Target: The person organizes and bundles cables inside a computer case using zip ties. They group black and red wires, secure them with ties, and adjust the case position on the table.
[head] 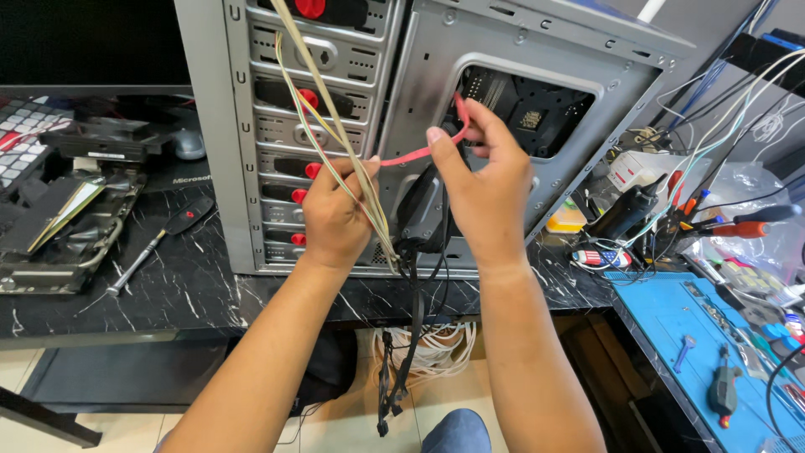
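At frame centre, your left hand [335, 214] fingers clamp the striped wire bundle [323, 126] while your right hand [482, 180] pinches the red cable [411, 154] before the computer case [436, 50], mid-routing; next calls for steady tension.

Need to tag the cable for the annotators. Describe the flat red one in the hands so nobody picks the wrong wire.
Start at the grey computer case standing on the black marble table. In front of it, the red cable spans between the left hand and the right hand. It is flat and plain red; the neighbouring wire bundle is pale and multicoloured.
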